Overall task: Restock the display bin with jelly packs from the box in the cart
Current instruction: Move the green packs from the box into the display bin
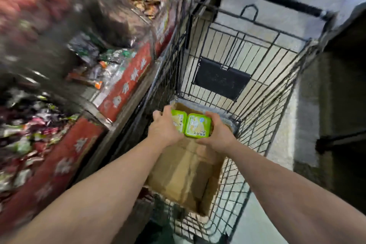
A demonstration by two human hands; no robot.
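over cart [247, 61]: both hands [164, 127] round jelly packs [196, 126]

A: What fills the left of the frame?
B: Blurred snack packets [29, 136] behind red signboards [126, 81].
A: And at right?
B: Pale floor [255, 2], a dark fixture [344, 105].
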